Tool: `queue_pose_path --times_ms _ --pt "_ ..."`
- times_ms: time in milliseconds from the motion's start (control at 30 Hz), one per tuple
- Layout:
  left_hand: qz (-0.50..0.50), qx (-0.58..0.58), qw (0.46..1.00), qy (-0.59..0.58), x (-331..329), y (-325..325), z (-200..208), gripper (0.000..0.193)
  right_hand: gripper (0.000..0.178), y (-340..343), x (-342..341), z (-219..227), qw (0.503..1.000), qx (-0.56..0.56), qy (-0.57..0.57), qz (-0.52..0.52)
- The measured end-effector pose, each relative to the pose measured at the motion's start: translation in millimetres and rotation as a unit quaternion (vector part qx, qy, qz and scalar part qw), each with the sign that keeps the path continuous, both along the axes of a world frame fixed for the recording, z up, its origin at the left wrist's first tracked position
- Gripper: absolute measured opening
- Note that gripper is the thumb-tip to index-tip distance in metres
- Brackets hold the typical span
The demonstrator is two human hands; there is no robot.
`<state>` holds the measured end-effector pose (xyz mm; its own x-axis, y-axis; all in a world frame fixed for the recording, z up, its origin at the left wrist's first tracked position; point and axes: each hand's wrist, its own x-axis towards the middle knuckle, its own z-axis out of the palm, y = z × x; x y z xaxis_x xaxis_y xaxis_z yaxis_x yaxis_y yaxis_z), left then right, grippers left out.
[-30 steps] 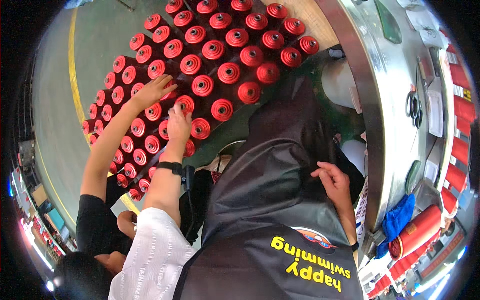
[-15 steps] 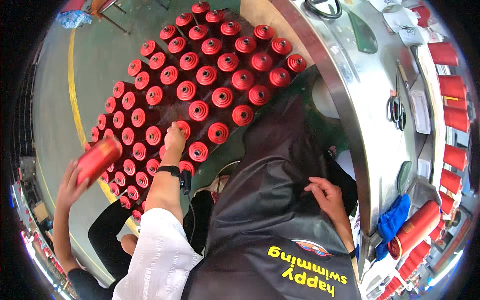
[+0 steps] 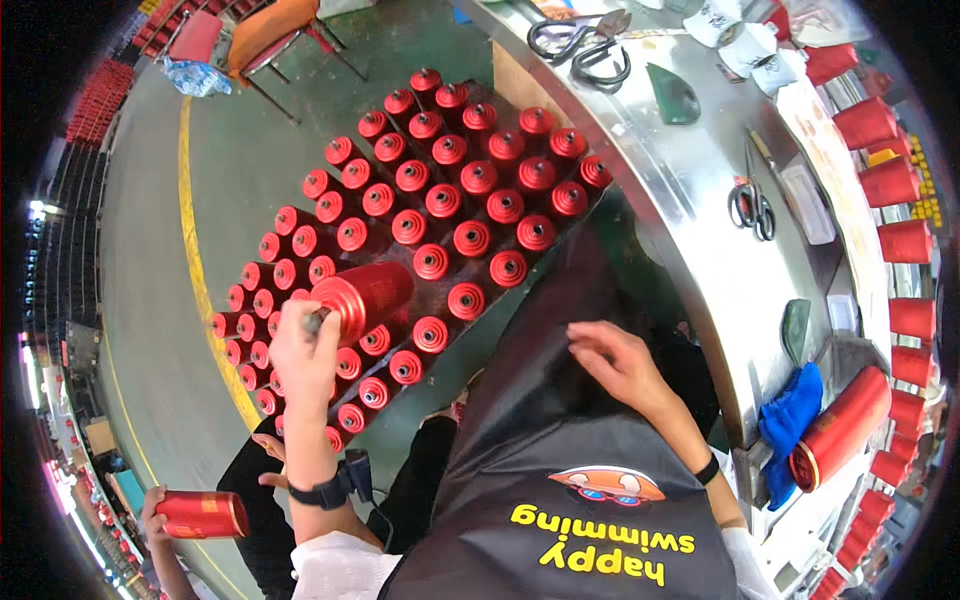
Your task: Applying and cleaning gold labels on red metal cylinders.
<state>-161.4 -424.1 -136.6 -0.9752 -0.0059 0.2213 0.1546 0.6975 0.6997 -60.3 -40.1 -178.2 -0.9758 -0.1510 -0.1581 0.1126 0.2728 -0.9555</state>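
My left hand (image 3: 303, 350) is closed around the dark stem at the stepped, ringed end of a red cylinder (image 3: 380, 290). That cylinder is tilted above the rows, its body pointing away to the upper right. Beneath it stand several rows of similar shiny red cylinders (image 3: 466, 301), upright, each with a small dark stem at the centre of its top. Over the black apron (image 3: 500, 440), my right hand (image 3: 620, 365) hovers with its fingers extended and nothing in it.
At the lower left a co-worker's hand (image 3: 155, 515) holds another red cylinder (image 3: 205, 515). On the right, a metal worktop (image 3: 690, 170) carries scissors (image 3: 752, 210), a blue cloth (image 3: 790, 408) and a lying red cylinder (image 3: 842, 428). An orange chair (image 3: 268, 35) stands at the back left.
My left hand has lifted a red cylinder up from the rows. My right hand has straightened its fingers and shifted left. The co-worker's hand and cylinder now appear lower. The whole view has shifted.
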Motion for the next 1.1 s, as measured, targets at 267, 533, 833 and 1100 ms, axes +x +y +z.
queue_pose_path --times_ms 267,533,833,1100 --pt "-0.081 0.472 0.878 -0.006 29 27 79 0.012 0.086 -32 -30 48 0.932 -0.36 -0.004 0.049" --pt "-0.162 0.497 0.851 -0.041 50 72 86 0.013 0.112 -10 25 89 0.883 -0.463 0.006 0.069" --pt "-0.189 0.49 0.851 -0.031 61 95 100 0.012 0.105 11 54 94 0.925 -0.368 0.084 0.053" --pt "-0.181 0.479 0.859 -0.012 70 104 105 0.013 0.109 16 65 100 0.92 -0.387 0.041 0.047"
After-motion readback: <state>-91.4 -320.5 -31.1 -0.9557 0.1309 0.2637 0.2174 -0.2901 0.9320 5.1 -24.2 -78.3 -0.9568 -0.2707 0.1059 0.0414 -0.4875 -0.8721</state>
